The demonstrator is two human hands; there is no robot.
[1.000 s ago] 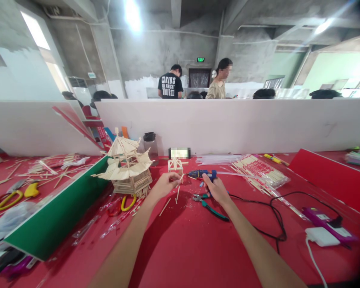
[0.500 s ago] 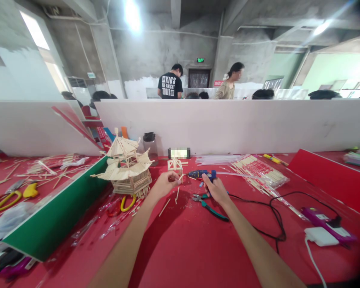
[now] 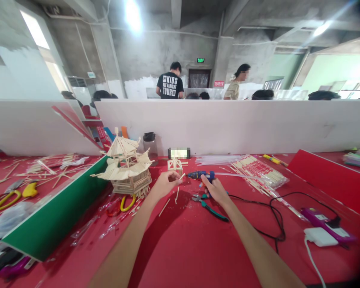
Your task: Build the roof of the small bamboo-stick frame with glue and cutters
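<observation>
Blue glue gun [image 3: 200, 175] in one hand, tiny wooden stick [image 3: 183, 176] in the other

So, the right hand [image 3: 217, 189] has its fingers wrapped round the gun's handle, nozzle pointing left, with a long clear glue rod [image 3: 232, 174] poking out the back. The left hand [image 3: 169, 182] is pinching that short stick between thumb and fingertips, right by the nozzle. Can't tell if the tip actually touches the wood.

Just past the left hand there's a small wooden frame [image 3: 174, 165] standing on the red table [image 3: 204, 248]. Teal-handled pliers [image 3: 213, 211] lie below the gun hand, jaws pointing left, and a couple of loose sticks [image 3: 164, 207] are lying nearer the wearer.

Off to the left sits a much bigger wooden pagoda [image 3: 132, 182] with tiered roofs, beside a long green board [image 3: 60, 210]. Yellow-handled scissors [image 3: 128, 203] peek out near its base. Over on the right: a bag of sticks [image 3: 267, 171], a looping black cord [image 3: 277, 216] and a purple power strip [image 3: 324, 220].
</observation>
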